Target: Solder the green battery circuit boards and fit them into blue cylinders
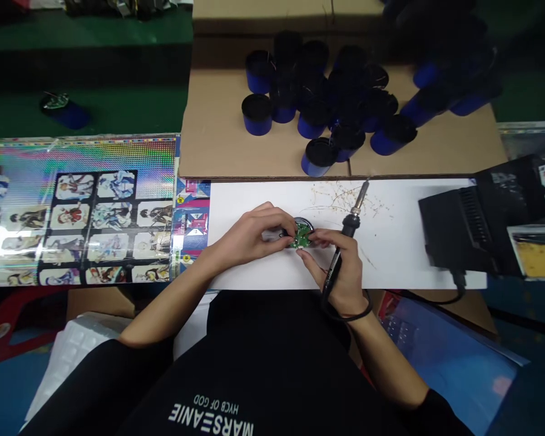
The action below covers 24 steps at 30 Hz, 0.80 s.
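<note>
My left hand is closed in a pinch on a small round part carrying a green circuit board, held just above the white sheet. My right hand meets it from the right. Its fingertips touch the board while a black soldering iron rests in the hand, tip pointing up and away. The iron's cable loops round my right wrist.
Several blue and black cylindrical housings crowd the cardboard behind the sheet. A black soldering station and a tray with a yellow sponge stand at right. Wire clippings litter the sheet. Holographic sticker sheets lie at left.
</note>
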### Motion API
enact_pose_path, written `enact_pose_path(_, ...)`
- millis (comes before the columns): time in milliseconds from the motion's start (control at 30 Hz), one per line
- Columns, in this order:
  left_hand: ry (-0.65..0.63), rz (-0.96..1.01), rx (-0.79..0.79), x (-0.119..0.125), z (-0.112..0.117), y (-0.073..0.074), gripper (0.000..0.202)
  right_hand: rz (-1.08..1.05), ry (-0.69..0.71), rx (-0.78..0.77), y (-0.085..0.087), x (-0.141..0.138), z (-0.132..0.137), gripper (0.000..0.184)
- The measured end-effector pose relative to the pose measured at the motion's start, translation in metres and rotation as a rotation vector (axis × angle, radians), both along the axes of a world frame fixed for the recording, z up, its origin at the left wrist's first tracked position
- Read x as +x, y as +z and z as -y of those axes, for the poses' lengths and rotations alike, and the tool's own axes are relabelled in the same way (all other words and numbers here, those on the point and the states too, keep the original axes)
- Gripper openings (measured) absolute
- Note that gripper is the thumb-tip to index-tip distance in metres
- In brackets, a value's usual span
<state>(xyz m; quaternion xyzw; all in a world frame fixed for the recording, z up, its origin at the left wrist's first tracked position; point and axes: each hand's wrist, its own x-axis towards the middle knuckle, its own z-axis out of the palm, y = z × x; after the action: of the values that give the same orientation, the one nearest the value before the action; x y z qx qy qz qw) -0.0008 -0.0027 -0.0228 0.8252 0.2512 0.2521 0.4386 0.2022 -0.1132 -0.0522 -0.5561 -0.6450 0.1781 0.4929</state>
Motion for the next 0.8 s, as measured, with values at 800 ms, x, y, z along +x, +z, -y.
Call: enact_pose_path(800, -0.125, -0.081, 0.201, 0.000, -0.008, 0.005, 0.015, -0.615, -0.066, -0.096, 0.052, 0.021, 0.034, 0.034)
